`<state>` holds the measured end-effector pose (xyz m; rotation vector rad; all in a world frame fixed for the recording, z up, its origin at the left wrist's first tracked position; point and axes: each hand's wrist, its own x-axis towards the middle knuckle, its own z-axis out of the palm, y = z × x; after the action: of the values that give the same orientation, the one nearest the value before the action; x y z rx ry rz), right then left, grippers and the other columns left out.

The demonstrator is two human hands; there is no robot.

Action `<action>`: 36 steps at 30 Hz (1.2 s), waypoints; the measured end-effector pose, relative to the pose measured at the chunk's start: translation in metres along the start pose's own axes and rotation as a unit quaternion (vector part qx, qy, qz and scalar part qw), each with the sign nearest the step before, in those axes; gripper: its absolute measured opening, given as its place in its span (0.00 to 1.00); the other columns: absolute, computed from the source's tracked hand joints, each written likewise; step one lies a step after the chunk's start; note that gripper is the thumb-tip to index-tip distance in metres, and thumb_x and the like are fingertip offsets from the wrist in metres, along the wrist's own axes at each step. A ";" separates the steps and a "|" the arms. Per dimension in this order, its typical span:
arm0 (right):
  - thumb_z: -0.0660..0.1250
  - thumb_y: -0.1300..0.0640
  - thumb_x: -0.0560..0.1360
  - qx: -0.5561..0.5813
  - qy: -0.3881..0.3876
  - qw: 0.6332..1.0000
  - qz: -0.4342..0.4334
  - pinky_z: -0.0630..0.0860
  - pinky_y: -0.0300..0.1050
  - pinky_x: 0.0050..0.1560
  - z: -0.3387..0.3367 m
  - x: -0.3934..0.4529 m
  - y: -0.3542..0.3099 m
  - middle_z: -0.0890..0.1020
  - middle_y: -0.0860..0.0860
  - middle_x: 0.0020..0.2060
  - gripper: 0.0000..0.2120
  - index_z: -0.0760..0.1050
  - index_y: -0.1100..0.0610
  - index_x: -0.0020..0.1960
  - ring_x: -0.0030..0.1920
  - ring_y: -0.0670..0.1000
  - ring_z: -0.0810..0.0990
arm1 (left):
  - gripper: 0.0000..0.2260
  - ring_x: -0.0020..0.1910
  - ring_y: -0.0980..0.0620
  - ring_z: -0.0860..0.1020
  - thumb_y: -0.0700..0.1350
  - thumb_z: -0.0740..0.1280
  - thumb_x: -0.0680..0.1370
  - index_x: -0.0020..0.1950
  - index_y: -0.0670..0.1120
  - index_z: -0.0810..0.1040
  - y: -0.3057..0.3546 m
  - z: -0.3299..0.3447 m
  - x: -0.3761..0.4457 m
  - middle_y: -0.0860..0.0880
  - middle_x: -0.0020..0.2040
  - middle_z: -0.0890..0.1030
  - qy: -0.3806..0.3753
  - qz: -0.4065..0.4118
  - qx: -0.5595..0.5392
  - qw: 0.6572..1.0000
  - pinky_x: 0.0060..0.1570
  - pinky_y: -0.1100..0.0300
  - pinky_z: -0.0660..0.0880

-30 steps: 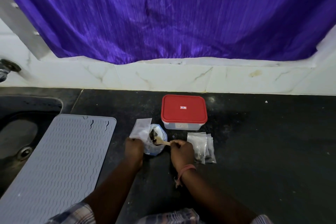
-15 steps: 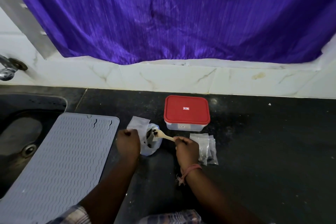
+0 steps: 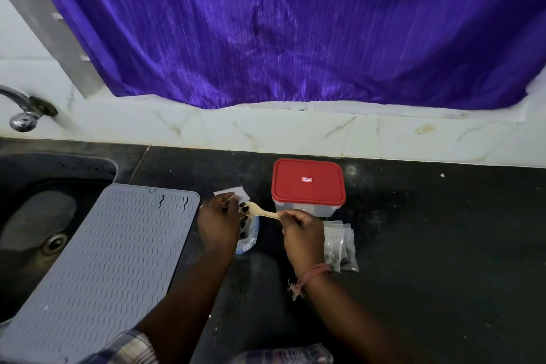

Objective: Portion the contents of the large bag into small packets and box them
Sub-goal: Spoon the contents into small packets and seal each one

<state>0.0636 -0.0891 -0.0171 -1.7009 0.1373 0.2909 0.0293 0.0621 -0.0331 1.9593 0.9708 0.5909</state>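
The left hand (image 3: 218, 220) pinches a small packet (image 3: 232, 194) with curled fingers and holds it over the large bag (image 3: 248, 238), probably so spills fall back. The right hand (image 3: 302, 233) grips a wooden spoon (image 3: 260, 211) carrying dark pieces beside the packet. Filled packets (image 3: 339, 247) wait on the tabletop near the closed box (image 3: 308, 185).

- We see a dim scene: the black desk (image 3: 428, 245) swallows detail, and the hands (image 3: 218, 224) read as dark shapes.
- We see soft light from above and ahead, putting a sheen on the purple curtain (image 3: 295, 26) and white tiles (image 3: 266, 133).
- We find faint glare on the tap (image 3: 22, 120) and red lid (image 3: 308, 182).
- We notice slight motion blur, and straight edges bowing at the borders.
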 end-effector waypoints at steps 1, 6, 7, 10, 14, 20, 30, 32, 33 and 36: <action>0.71 0.57 0.76 -0.002 0.003 1.000 0.000 0.75 0.44 0.39 0.000 0.000 0.000 0.79 0.44 0.26 0.09 0.84 0.51 0.37 0.32 0.46 0.76 | 0.09 0.39 0.52 0.80 0.44 0.67 0.80 0.45 0.45 0.86 -0.003 0.001 0.000 0.47 0.42 0.85 -0.005 0.017 0.010 1.000 0.42 0.58 0.74; 0.71 0.56 0.76 0.000 0.012 1.000 -0.003 0.75 0.43 0.37 0.002 0.000 -0.003 0.79 0.47 0.28 0.09 0.84 0.51 0.38 0.31 0.45 0.76 | 0.11 0.40 0.50 0.81 0.46 0.64 0.82 0.49 0.48 0.87 -0.006 0.003 -0.004 0.46 0.42 0.83 -0.026 0.069 0.049 0.996 0.40 0.57 0.75; 0.71 0.56 0.76 -0.002 0.014 1.000 -0.004 0.74 0.42 0.37 0.002 0.001 -0.004 0.79 0.48 0.28 0.08 0.84 0.52 0.39 0.31 0.44 0.76 | 0.10 0.41 0.50 0.81 0.46 0.65 0.82 0.52 0.49 0.87 -0.005 0.003 -0.005 0.45 0.44 0.84 -0.022 0.081 0.059 0.995 0.39 0.59 0.72; 0.70 0.56 0.76 -0.015 0.021 1.000 -0.010 0.75 0.43 0.37 0.003 0.003 -0.006 0.80 0.48 0.28 0.08 0.85 0.54 0.40 0.31 0.45 0.76 | 0.10 0.41 0.52 0.79 0.45 0.65 0.82 0.56 0.47 0.86 -0.001 0.002 -0.010 0.44 0.46 0.85 -0.018 0.098 0.086 0.991 0.37 0.64 0.69; 0.70 0.55 0.75 -0.025 0.033 0.999 -0.009 0.76 0.47 0.39 0.005 0.005 -0.005 0.81 0.48 0.28 0.08 0.84 0.53 0.38 0.33 0.48 0.78 | 0.12 0.46 0.47 0.83 0.45 0.63 0.83 0.61 0.45 0.84 -0.005 0.003 -0.011 0.44 0.49 0.86 -0.039 0.074 0.077 0.994 0.46 0.55 0.78; 0.70 0.56 0.75 -0.023 0.036 0.999 -0.005 0.73 0.43 0.36 0.001 0.005 -0.004 0.80 0.48 0.28 0.08 0.84 0.55 0.38 0.32 0.47 0.77 | 0.12 0.44 0.48 0.83 0.49 0.61 0.84 0.58 0.49 0.84 -0.009 0.002 -0.016 0.47 0.46 0.86 -0.041 0.052 0.069 0.995 0.45 0.55 0.78; 0.69 0.56 0.75 -0.064 0.055 0.996 -0.027 0.71 0.40 0.34 0.002 0.008 -0.005 0.76 0.45 0.23 0.12 0.81 0.55 0.33 0.29 0.45 0.74 | 0.10 0.35 0.56 0.83 0.47 0.62 0.84 0.51 0.56 0.82 -0.005 0.006 -0.027 0.51 0.40 0.85 -0.114 -0.002 -0.069 0.991 0.37 0.58 0.82; 0.68 0.57 0.74 -0.069 0.065 0.995 -0.035 0.70 0.40 0.34 0.002 0.009 -0.009 0.74 0.45 0.22 0.14 0.78 0.55 0.31 0.28 0.45 0.73 | 0.09 0.31 0.53 0.79 0.48 0.64 0.83 0.46 0.51 0.82 0.000 0.007 -0.029 0.46 0.37 0.83 -0.149 -0.060 -0.144 0.976 0.29 0.61 0.76; 0.68 0.57 0.74 -0.069 0.064 0.995 -0.042 0.69 0.41 0.34 0.002 0.009 -0.011 0.74 0.45 0.22 0.14 0.78 0.55 0.30 0.27 0.44 0.72 | 0.10 0.29 0.53 0.78 0.50 0.66 0.82 0.44 0.48 0.83 0.001 0.009 -0.031 0.45 0.35 0.81 -0.151 -0.079 -0.177 0.969 0.27 0.61 0.74; 0.67 0.55 0.75 -0.074 0.035 0.994 -0.078 0.71 0.41 0.35 0.007 0.002 -0.013 0.77 0.44 0.24 0.12 0.80 0.53 0.32 0.28 0.42 0.74 | 0.10 0.28 0.55 0.80 0.49 0.66 0.82 0.47 0.49 0.86 -0.003 0.015 -0.034 0.48 0.33 0.83 -0.116 0.010 -0.118 0.986 0.28 0.60 0.76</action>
<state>0.0683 -0.0800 -0.0066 -1.8591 0.0348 0.1284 0.0186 0.0285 -0.0444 1.7811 0.7046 0.4542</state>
